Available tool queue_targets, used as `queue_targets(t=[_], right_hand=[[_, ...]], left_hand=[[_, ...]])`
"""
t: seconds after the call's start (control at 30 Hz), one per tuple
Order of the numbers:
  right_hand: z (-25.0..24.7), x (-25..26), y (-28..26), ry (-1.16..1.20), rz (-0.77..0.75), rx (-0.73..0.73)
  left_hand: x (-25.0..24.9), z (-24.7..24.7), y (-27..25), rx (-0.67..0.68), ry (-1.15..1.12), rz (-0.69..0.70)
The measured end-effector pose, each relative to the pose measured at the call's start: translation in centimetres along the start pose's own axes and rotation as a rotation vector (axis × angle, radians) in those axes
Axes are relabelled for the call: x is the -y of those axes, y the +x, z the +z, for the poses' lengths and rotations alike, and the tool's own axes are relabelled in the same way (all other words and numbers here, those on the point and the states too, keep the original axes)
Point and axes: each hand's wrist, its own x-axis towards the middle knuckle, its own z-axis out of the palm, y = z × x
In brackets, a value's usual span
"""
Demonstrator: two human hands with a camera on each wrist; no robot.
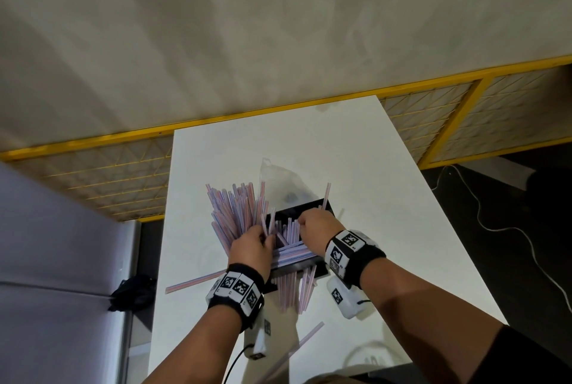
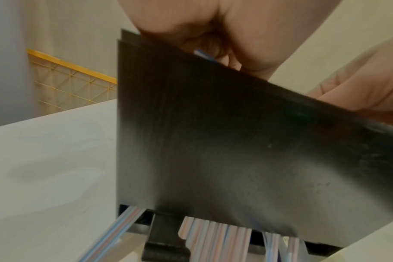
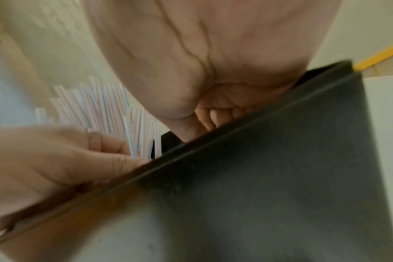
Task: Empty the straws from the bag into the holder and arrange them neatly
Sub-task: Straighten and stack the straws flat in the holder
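Head view alone shows the bag (image 1: pixel 278 179) behind the holder (image 1: pixel 305 266); both hands (image 1: pixel 252 249) (image 1: pixel 315 227) grip straws (image 1: pixel 235 213), fingers curled.

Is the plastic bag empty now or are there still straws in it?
Looks empty: the bag lies flat and see-through behind the holder, no straws inside.

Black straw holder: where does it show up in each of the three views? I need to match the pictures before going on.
Head view: the black straw holder stands mid-table, between both hands.
Left wrist view: its dark wall fills the centre, straws poking from the slot below.
Right wrist view: its wall fills the lower right.
Shared landmark: the holder's top rim, with the left hand and right hand reaching over it.
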Motion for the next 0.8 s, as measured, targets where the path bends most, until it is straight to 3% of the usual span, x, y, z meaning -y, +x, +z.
queue_targets(t=[0.13, 0.3, 0.5, 0.63, 0.8], right_hand=[[0.9, 0.3, 0.7, -0.06, 0.06, 0.044], [1.4, 0.7, 1.6, 0.004, 0.133, -0.015], [1.3, 0.9, 1.8, 0.034, 0.09, 0.029], [1.1, 1.1, 1.8, 0.169, 0.077, 0.062], [1.4, 0.7, 1.8, 0.295, 0.057, 0.03]], left_hand=[[-0.1, 0.1, 0.2, 0.061, 0.023, -0.027], [-0.5, 0.2, 0.3, 0.209, 0.068, -0.022], [-0.3, 0.3, 0.5, 0.294, 0.032, -0.009], [-0.1, 0.3, 0.3, 0.296, -0.026, 0.019], [-0.7, 0.6, 0.0, 0.209, 0.156, 0.058]])
